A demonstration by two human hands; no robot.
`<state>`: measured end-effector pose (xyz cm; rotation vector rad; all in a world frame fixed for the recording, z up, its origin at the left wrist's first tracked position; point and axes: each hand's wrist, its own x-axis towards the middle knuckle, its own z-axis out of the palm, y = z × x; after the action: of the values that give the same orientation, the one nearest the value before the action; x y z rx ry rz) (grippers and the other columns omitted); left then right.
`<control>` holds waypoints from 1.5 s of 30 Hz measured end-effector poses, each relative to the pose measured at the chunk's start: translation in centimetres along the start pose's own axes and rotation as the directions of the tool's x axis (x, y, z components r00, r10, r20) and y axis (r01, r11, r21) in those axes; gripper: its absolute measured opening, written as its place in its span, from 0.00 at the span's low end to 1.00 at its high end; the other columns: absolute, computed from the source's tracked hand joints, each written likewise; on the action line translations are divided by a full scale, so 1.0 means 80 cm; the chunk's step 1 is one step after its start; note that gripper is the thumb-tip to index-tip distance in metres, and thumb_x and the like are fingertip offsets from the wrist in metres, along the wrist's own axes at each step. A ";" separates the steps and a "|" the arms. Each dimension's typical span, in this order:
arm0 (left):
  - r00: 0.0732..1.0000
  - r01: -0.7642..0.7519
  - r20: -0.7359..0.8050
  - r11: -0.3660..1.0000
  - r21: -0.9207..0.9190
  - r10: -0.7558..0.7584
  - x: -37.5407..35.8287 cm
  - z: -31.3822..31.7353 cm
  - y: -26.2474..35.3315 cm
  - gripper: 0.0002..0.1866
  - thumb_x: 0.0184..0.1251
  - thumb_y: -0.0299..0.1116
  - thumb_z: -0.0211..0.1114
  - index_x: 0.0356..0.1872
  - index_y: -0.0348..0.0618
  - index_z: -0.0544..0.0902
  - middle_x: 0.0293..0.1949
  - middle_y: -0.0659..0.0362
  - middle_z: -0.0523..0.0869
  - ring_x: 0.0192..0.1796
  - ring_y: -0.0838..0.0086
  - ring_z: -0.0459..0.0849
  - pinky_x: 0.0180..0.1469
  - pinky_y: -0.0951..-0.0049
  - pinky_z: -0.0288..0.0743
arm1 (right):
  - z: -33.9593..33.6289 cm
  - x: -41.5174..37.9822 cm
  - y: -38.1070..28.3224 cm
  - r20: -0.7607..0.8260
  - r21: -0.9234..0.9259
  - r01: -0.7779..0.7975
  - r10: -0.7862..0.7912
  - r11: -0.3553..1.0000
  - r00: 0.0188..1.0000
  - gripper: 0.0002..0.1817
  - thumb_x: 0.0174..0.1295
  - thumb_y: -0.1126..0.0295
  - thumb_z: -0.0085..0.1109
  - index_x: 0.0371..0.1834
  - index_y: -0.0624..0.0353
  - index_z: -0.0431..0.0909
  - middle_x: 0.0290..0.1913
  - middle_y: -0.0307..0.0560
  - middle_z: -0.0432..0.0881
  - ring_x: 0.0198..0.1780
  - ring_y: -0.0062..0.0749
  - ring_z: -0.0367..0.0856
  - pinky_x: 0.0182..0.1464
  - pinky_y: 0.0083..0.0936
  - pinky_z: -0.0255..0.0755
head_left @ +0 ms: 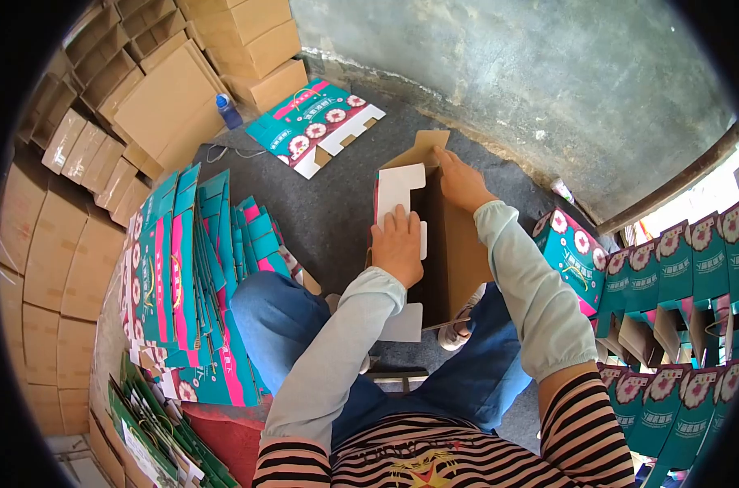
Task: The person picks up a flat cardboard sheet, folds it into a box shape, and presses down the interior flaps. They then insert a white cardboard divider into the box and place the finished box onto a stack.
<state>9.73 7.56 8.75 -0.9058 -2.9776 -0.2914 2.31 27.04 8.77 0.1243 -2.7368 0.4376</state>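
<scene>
Between my knees stands a partly unfolded cardboard box [465, 252] with its top open, a brown side on the right and white flaps on the left. My left hand [398, 244] lies on the white flap [395, 189], its fingers stretched over the surface. At the far right corner, my right hand [463, 180] pinches the upper edge of the brown board, near a raised brown flap [431, 145]. A thin strip of printed colour shows on the box's left edge. Its inside is dark, and its bottom is hidden.
A flat teal printed carton [312, 126] lies on the floor ahead. Folded teal cartons [170, 276] are stacked at the left, before brown boxes [52, 268]. A blue bottle [228, 112] stands near them. Assembled teal boxes [670, 268] line the right side, below the grey wall [532, 73].
</scene>
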 end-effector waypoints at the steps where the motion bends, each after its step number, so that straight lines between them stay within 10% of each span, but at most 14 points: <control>1: 1.000 0.004 -0.015 1.000 0.008 -0.004 0.003 0.002 0.000 0.42 0.43 0.31 0.68 0.65 0.39 0.63 0.66 0.44 0.63 0.65 0.52 0.65 0.59 0.54 0.65 | 0.003 -0.001 0.001 0.066 0.042 0.058 -0.060 0.997 0.996 0.18 0.60 0.68 0.49 0.53 0.62 0.74 0.55 0.56 0.76 0.50 0.52 0.78 0.51 0.41 0.73; 4: 0.998 0.014 0.060 0.999 -0.039 -0.011 0.011 -0.004 -0.005 0.42 0.42 0.32 0.69 0.65 0.39 0.63 0.65 0.45 0.63 0.64 0.53 0.65 0.58 0.54 0.66 | -0.014 -0.013 -0.011 0.399 0.148 0.093 -0.146 0.985 0.905 0.20 0.61 0.57 0.52 0.45 0.62 0.79 0.45 0.57 0.81 0.46 0.54 0.79 0.48 0.39 0.73; 6: 0.999 -0.032 -0.016 0.999 -0.036 0.031 0.007 -0.002 -0.012 0.40 0.42 0.37 0.71 0.62 0.42 0.66 0.63 0.48 0.66 0.60 0.55 0.69 0.52 0.55 0.70 | -0.098 -0.029 -0.077 0.752 0.148 -0.038 -0.088 0.988 0.653 0.25 0.61 0.47 0.54 0.39 0.62 0.81 0.36 0.57 0.83 0.42 0.52 0.81 0.44 0.38 0.74; 13: 0.995 -0.014 0.092 0.991 -0.135 0.027 0.011 -0.015 -0.016 0.41 0.42 0.36 0.71 0.62 0.41 0.65 0.62 0.46 0.66 0.62 0.53 0.67 0.55 0.55 0.71 | -0.133 -0.132 -0.101 0.799 0.568 0.012 -0.556 0.823 0.229 0.32 0.56 0.39 0.57 0.42 0.61 0.81 0.34 0.55 0.83 0.38 0.47 0.82 0.39 0.34 0.74; 20: 0.989 0.013 0.144 0.988 0.154 -0.036 0.023 0.006 -0.001 0.42 0.43 0.47 0.73 0.60 0.40 0.68 0.59 0.46 0.68 0.60 0.54 0.67 0.53 0.57 0.69 | -0.141 -0.165 -0.097 0.668 0.632 0.212 -0.663 0.745 0.338 0.25 0.55 0.48 0.59 0.44 0.59 0.80 0.35 0.56 0.82 0.38 0.50 0.80 0.43 0.38 0.73; 23: 0.999 -0.023 0.049 0.963 0.268 0.010 0.012 0.021 0.003 0.42 0.44 0.54 0.72 0.60 0.40 0.70 0.60 0.46 0.68 0.60 0.53 0.66 0.56 0.57 0.65 | -0.134 -0.158 -0.091 0.714 0.617 0.057 -0.588 0.785 0.380 0.20 0.57 0.53 0.58 0.41 0.59 0.79 0.34 0.54 0.80 0.39 0.50 0.79 0.43 0.38 0.72; 29: 0.986 -0.128 -0.138 0.960 -0.248 0.095 -0.013 0.052 -0.035 0.32 0.57 0.53 0.64 0.56 0.37 0.76 0.63 0.42 0.66 0.65 0.47 0.62 0.63 0.51 0.58 | -0.076 -0.154 -0.074 0.526 -0.015 0.333 -0.275 0.943 0.805 0.21 0.51 0.57 0.66 0.39 0.62 0.74 0.39 0.51 0.75 0.43 0.45 0.79 0.41 0.36 0.74; 35: 0.985 -0.098 -0.164 0.968 -0.232 0.061 -0.107 0.009 0.016 0.27 0.61 0.41 0.62 0.57 0.34 0.73 0.63 0.40 0.67 0.66 0.44 0.63 0.66 0.48 0.55 | -0.065 -0.115 -0.067 0.542 -0.087 0.195 -0.118 0.977 0.832 0.24 0.51 0.56 0.66 0.42 0.64 0.72 0.40 0.57 0.74 0.44 0.50 0.78 0.42 0.40 0.74; 37: 0.983 -0.076 -0.178 0.970 -0.231 0.035 -0.118 0.019 0.023 0.26 0.60 0.39 0.63 0.57 0.34 0.73 0.63 0.41 0.68 0.65 0.44 0.64 0.66 0.48 0.55 | -0.036 -0.086 -0.036 0.117 0.047 0.106 -0.111 0.993 0.987 0.25 0.59 0.54 0.59 0.44 0.68 0.70 0.42 0.63 0.74 0.45 0.57 0.77 0.44 0.45 0.74; 41: 0.983 -0.128 -0.155 0.968 -0.215 0.096 -0.123 0.025 0.028 0.25 0.58 0.34 0.63 0.57 0.35 0.73 0.62 0.41 0.68 0.65 0.46 0.65 0.67 0.49 0.55 | 0.003 0.010 0.025 -0.351 0.260 -0.073 0.164 0.963 0.922 0.21 0.67 0.58 0.45 0.52 0.63 0.74 0.49 0.69 0.75 0.48 0.58 0.76 0.50 0.46 0.71; 45: 0.944 -0.316 -0.166 0.927 -0.200 0.286 -0.127 0.048 0.044 0.22 0.58 0.34 0.63 0.53 0.35 0.76 0.59 0.40 0.70 0.64 0.47 0.66 0.66 0.49 0.56 | -0.021 0.040 0.019 0.365 0.059 -0.200 0.166 0.978 0.916 0.19 0.62 0.57 0.52 0.48 0.58 0.79 0.50 0.67 0.76 0.50 0.56 0.77 0.52 0.43 0.72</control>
<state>20.26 5.52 4.92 -1.2911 -2.6661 -0.6595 -0.29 28.94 10.95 -0.0339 -3.1027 0.6559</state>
